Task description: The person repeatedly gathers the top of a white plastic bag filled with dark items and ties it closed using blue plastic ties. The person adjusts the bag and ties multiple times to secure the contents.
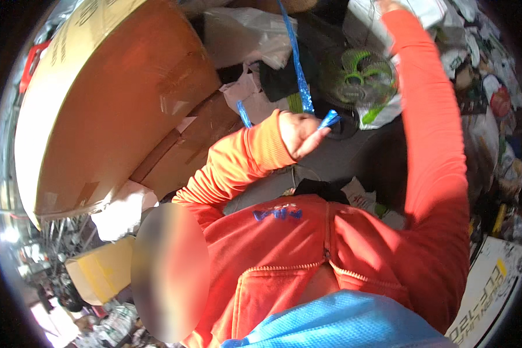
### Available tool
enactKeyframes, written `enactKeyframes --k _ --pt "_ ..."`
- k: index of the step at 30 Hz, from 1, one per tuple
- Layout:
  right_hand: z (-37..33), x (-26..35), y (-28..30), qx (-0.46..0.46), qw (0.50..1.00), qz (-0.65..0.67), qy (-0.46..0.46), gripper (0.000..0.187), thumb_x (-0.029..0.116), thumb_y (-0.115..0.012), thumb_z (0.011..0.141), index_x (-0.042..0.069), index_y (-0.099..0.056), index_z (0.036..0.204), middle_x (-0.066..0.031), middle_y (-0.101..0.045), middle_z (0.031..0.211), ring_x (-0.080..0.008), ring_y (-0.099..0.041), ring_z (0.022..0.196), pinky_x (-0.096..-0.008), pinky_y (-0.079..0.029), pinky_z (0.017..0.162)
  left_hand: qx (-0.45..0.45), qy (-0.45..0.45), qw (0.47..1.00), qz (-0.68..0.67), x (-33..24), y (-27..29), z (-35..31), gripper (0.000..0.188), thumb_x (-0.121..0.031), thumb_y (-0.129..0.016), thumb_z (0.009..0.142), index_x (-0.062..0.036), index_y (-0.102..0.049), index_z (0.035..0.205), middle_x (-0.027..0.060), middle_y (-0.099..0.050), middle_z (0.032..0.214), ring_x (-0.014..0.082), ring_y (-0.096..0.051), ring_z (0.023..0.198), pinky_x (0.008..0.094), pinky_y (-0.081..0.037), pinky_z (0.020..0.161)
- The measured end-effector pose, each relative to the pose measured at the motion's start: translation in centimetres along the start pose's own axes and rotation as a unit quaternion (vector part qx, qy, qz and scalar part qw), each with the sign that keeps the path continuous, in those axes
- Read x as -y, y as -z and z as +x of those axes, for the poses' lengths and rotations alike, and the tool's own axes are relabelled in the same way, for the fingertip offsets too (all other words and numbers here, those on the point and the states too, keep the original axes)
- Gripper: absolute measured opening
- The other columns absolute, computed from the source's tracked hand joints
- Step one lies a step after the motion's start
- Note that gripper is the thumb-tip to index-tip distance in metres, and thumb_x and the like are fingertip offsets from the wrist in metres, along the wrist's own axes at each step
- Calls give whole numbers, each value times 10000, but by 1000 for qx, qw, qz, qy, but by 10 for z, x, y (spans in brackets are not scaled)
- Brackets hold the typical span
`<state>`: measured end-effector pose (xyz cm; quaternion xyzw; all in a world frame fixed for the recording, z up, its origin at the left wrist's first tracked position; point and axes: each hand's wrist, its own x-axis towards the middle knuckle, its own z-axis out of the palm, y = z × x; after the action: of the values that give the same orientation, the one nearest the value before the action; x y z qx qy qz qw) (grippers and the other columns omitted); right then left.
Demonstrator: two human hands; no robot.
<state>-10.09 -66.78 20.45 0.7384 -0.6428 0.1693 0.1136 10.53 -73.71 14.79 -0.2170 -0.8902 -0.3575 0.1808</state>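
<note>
My left hand [300, 132] is closed around a shiny blue plastic twine [298, 69], in front of my chest. One end of the twine sticks out past my thumb, and a long stretch runs up from the fist to the top edge. Another short piece hangs by my left wrist. My right arm is stretched far forward, and my right hand [390, 6] is at the top edge against a white bag-like thing [423, 13]. Its fingers are blurred and partly cut off. Below that hand lies a fan with green blades [359, 75].
On the left a large cardboard box [116, 104] leans close to my left arm. A clear plastic bag [246, 35] lies beyond it. Mixed scrap [499, 98] piles up along the right rim. A smaller carton [101, 269] and a printed white box [481, 296] stand lower down.
</note>
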Motion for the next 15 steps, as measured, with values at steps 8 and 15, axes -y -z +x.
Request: enactKeyframes --k 8,15 --pt "-200 57 5 -334 844 239 -344 301 100 -523 818 99 -518 1119 -19 -533 961 -122 -513 729 -275 -442 630 -304 86 886 339 34 -24 -20 297 -209 -583 835 -28 -507 1058 89 -589 617 225 -575 511 313 -446 461" --pt "-535 379 -110 -422 407 335 -738 339 181 -589 817 125 -518 1144 -62 -534 1077 -164 -552 839 -282 -464 730 108 38 942 -317 -98 -248 -7 276 -154 -366 922 39 -556 977 87 -578 661 123 -489 460 259 -426 466"
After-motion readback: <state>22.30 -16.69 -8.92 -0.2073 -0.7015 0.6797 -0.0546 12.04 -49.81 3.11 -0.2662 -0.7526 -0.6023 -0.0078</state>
